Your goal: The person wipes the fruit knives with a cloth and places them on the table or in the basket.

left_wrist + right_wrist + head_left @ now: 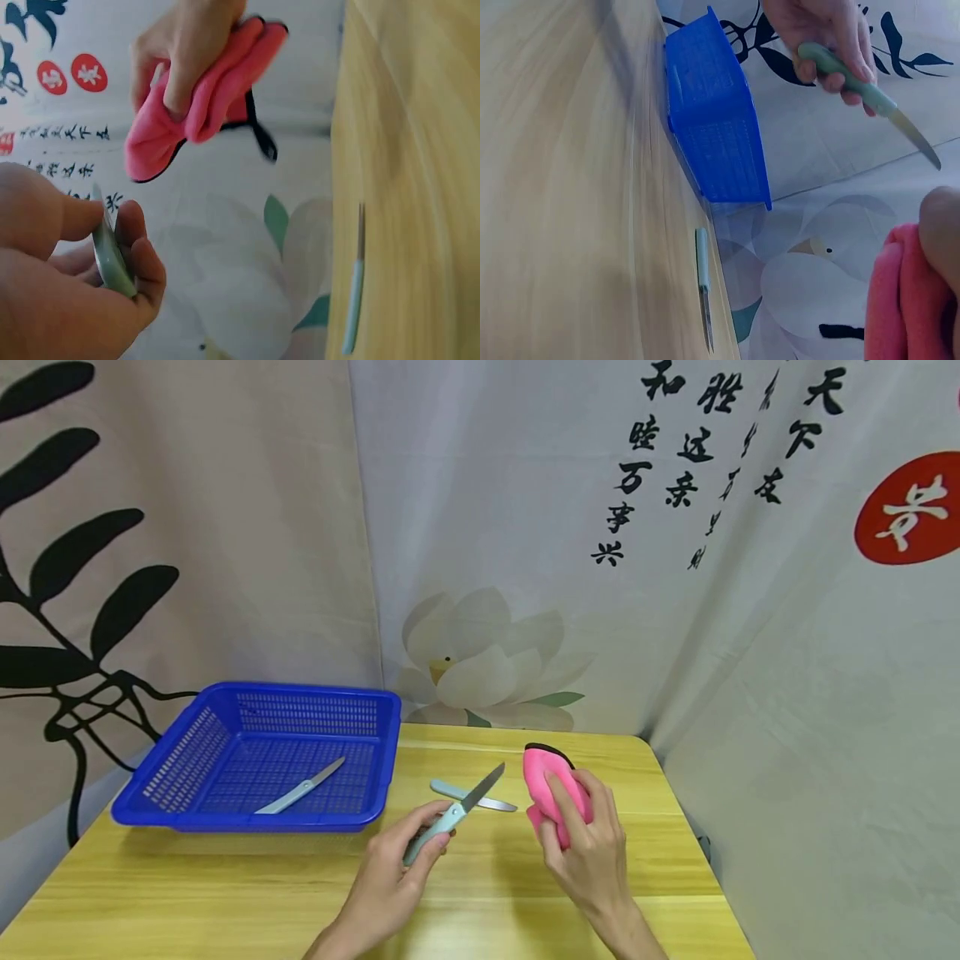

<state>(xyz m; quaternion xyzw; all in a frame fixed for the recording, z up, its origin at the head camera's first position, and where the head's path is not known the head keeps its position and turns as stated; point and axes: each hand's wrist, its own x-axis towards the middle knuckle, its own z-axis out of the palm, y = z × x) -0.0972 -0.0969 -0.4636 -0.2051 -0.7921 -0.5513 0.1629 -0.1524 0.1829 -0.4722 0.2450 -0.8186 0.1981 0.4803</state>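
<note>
We see left hand [392, 870], fingers curled round knife handle [443, 826], probably to clear the blade [484, 786]; right hand [590, 853] pinches cloth [543, 777], bunched likely as padding

Pink cloth [538, 777] edged black, knives [455, 814] pale blue-green in handle, grey in blade, blue mesh-patterned basket [187, 764] at far left corner of yellow wood-grained worktop [240, 893].
</note>
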